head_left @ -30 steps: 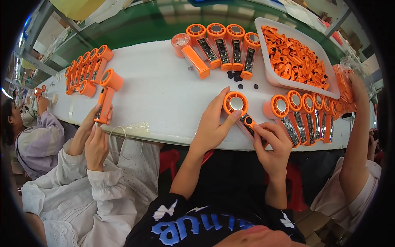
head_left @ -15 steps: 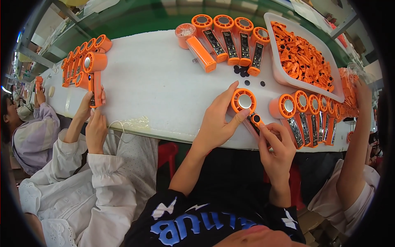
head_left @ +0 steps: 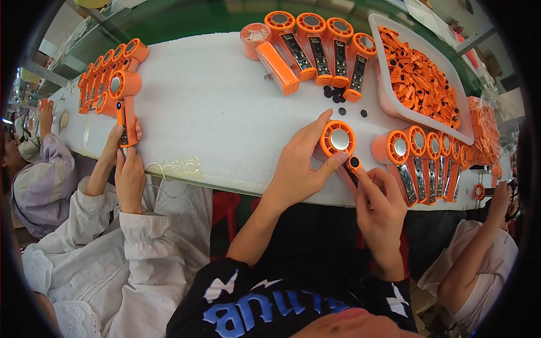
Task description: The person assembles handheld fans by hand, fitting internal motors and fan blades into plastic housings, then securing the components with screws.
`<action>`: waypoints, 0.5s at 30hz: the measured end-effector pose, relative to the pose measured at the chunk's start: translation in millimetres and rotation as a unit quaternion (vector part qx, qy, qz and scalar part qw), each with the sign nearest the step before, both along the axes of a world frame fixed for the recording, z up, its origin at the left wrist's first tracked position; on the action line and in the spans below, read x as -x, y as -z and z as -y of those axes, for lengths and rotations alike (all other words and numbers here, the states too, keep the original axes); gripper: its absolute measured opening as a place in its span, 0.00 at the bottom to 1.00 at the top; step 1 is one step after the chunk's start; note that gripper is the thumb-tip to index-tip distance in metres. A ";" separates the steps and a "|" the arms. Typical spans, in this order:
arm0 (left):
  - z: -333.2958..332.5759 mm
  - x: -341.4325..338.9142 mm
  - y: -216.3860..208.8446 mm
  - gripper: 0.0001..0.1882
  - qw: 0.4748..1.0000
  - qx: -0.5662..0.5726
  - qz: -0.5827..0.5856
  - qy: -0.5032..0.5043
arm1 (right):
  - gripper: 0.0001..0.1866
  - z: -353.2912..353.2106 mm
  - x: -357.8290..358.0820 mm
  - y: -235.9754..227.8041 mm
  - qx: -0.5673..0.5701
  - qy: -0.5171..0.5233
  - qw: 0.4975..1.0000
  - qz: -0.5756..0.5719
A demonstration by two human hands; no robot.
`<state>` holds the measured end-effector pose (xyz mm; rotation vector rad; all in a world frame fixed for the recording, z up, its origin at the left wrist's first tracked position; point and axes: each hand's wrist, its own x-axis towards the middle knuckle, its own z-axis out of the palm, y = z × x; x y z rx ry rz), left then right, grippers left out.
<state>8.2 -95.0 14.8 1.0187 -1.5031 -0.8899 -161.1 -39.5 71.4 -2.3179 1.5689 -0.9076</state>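
Observation:
My left hand [head_left: 298,169] grips an orange handheld fan [head_left: 338,137] by its round head, thumb below the silver disc at the centre. Against the fan's handle, my right hand [head_left: 380,205] pinches an orange handle cover with a black button [head_left: 354,163]. Its lower part is hidden behind my fingers. Just beyond the fan lie several small black discs [head_left: 342,111]. Right of my hands stands a row of orange fans [head_left: 406,180] with circuit boards showing in their handles.
A white bin [head_left: 389,107] full of orange covers stands at the far right, beside an orange bundle in clear plastic [head_left: 483,132]. More fans [head_left: 320,53] lie at the back. On the left, a co-worker's hands [head_left: 129,169] hold another fan [head_left: 127,121]; a co-worker's arm [head_left: 473,253] is at the right.
The view has shifted slightly. My hands keep their hold, with the cover against the handle. The right co-worker's hand has dropped from the plastic-wrapped bundle to near the table edge.

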 end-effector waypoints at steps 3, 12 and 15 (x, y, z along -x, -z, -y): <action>0.6 -1.5 -1.5 0.37 1.000 -0.009 0.007 0.005 | 0.18 0.6 0.8 3.9 0.015 -0.003 1.000 -0.014; 0.4 -0.2 -2.3 0.36 1.000 -0.022 0.009 0.002 | 0.16 6.7 11.4 -1.5 -0.040 -0.030 0.998 0.038; 0.5 1.3 -0.3 0.37 1.000 -0.009 0.005 -0.001 | 0.15 6.3 10.0 1.2 -0.026 -0.028 0.998 0.050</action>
